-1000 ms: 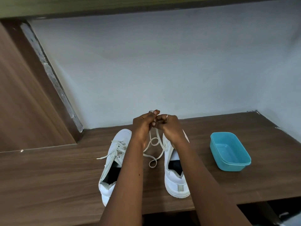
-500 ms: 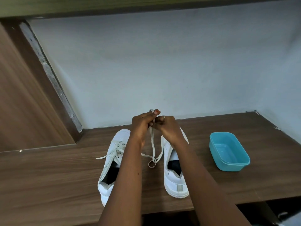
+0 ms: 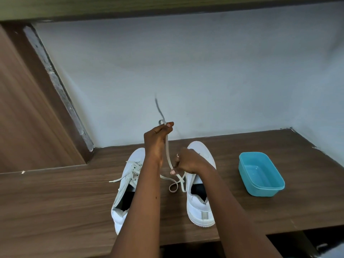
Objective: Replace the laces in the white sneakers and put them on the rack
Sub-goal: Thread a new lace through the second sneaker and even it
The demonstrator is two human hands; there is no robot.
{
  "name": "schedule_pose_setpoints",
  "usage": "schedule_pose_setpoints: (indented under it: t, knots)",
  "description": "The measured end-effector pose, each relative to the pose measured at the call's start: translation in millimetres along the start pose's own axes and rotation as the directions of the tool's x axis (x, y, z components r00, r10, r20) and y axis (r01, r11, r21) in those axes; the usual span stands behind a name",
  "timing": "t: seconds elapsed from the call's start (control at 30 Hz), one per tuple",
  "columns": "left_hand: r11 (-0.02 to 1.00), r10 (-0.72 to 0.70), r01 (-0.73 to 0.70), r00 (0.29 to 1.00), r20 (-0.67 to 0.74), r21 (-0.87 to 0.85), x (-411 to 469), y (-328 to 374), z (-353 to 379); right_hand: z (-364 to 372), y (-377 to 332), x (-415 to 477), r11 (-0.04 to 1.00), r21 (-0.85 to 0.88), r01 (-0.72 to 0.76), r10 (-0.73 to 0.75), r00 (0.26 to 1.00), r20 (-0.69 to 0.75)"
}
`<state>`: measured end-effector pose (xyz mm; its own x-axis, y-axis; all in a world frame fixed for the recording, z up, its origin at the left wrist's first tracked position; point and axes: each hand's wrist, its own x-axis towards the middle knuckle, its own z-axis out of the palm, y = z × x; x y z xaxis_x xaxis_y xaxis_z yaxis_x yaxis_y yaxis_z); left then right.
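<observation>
Two white sneakers stand side by side on the wooden shelf (image 3: 55, 198), toes toward the wall. The left sneaker (image 3: 128, 185) is laced, with loose ends trailing. The right sneaker (image 3: 200, 203) has its lace running out of it. My left hand (image 3: 158, 138) is raised between the shoes and pinches the white lace (image 3: 167, 151) near its top end, which blurs upward against the wall. My right hand (image 3: 186, 162) sits lower, over the right sneaker's front, and pinches the same lace. Below it the lace loops on the shelf between the shoes.
A turquoise plastic tub (image 3: 260, 174) stands on the shelf to the right of the sneakers. The pale wall (image 3: 186, 71) closes off the back and right. A wooden panel (image 3: 24, 118) rises on the left, and a board (image 3: 130, 6) runs overhead.
My hands were together at the lace's top; now they are apart. The right hand has slid down the lace to the right sneaker, and the left stays high with the lace's end flicking upward.
</observation>
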<state>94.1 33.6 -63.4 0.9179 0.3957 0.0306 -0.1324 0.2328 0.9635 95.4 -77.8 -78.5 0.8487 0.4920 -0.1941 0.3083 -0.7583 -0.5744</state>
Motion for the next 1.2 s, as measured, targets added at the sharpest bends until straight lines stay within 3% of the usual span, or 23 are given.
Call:
schedule_pose_setpoints:
  t: [0.07, 0.13, 0.23, 0.37, 0.47, 0.6, 0.83, 0.9, 0.97, 1.07, 1.13, 1.2]
  knots:
    - [0.999, -0.028, 0.028, 1.000, 0.012, 0.018, 0, 1, -1, -6, 0, -2, 0.968, 0.249, 0.034, -0.007, 0.994, -0.107]
    - [0.997, -0.067, 0.066, 0.997, 0.037, 0.035, -3, 1, 0, -9, -1, -2, 0.820, 0.558, 0.130, 0.015, 0.969, -0.248]
    - [0.997, -0.082, 0.081, 0.990, 0.118, 0.007, -7, 3, 3, -4, -7, 4, 0.615, 0.746, 0.256, 0.120, 0.904, -0.410]
    - [0.995, -0.076, 0.067, 0.988, 0.134, 0.069, -7, 1, 4, 3, -9, 9, 0.644, 0.724, 0.245, 0.183, 0.870, -0.457]
    - [0.995, -0.074, 0.067, 0.992, 0.102, 0.074, -4, -1, 2, 0, -3, 9, 0.778, 0.600, 0.185, 0.111, 0.900, -0.421]
    - [0.994, -0.039, 0.035, 0.999, 0.032, 0.107, -1, -2, 0, -2, 1, 3, 0.945, 0.319, 0.079, 0.004, 0.968, -0.252]
    - [0.995, -0.025, 0.024, 1.000, 0.003, 0.101, -3, -1, 0, 5, 4, 1, 0.998, -0.020, 0.065, -0.063, 0.994, 0.086]
    - [0.994, -0.025, 0.023, 1.000, 0.011, 0.108, -2, 0, 0, 6, 5, 1, 0.998, 0.027, 0.064, -0.065, 0.998, 0.028]
    - [0.990, -0.020, 0.016, 1.000, 0.023, 0.139, -3, 2, -1, 3, 3, 2, 0.965, 0.249, 0.080, -0.057, 0.994, -0.096]
    - [0.992, -0.077, 0.070, 0.995, 0.060, 0.109, -4, 2, 0, 0, -5, 2, 0.801, 0.574, 0.171, 0.013, 0.953, -0.302]
    - [0.992, -0.097, 0.089, 0.991, 0.097, 0.084, -8, 3, 2, 3, -9, 5, 0.751, 0.625, 0.214, 0.061, 0.919, -0.388]
    - [0.993, -0.104, 0.097, 0.990, 0.093, 0.073, -8, 2, 3, 7, -13, 6, 0.774, 0.594, 0.217, 0.075, 0.901, -0.427]
